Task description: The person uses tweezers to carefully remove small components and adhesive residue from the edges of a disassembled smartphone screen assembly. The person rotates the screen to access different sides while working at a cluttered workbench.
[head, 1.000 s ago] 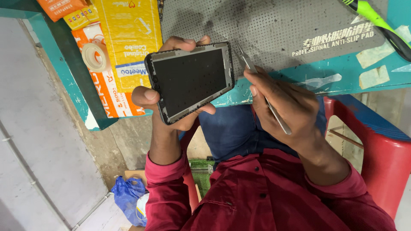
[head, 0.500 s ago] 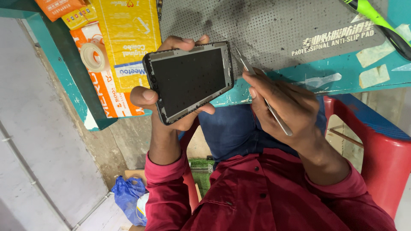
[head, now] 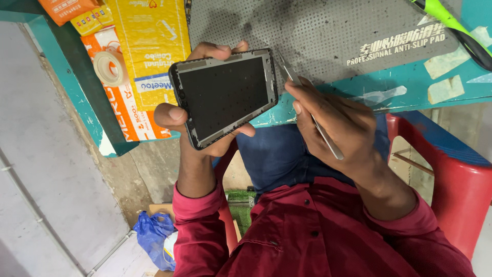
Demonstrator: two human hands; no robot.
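The left hand (head: pixel 205 133) supports a dark phone frame (head: pixel 224 96) from beneath, screen side facing the camera. The left thumb lies on the frame's edge at 9 o'clock, and the remaining fingers (head: pixel 218 50) wrap the far edge at 12 o'clock; the fingers are clamped on the frame. The frame is held above the near edge of the teal desk (head: pixel 451 72), tilted, with its long axis running from 8 o'clock to 2 o'clock.

The right hand (head: pixel 335 125) is at 3 o'clock of the frame, fingers closed together around thin metal tweezers (head: pixel 307 110). The tweezer tips point to 11 o'clock and meet the frame's right edge; the rear end protrudes past the palm toward 5 o'clock.

A grey perforated mat (head: pixel 318 31) covers the desk at 12 o'clock. Yellow and orange packets (head: pixel 154 41) and a tape roll (head: pixel 110 67) lie at 10 o'clock. A red chair (head: pixel 456 179) stands at 4 o'clock.
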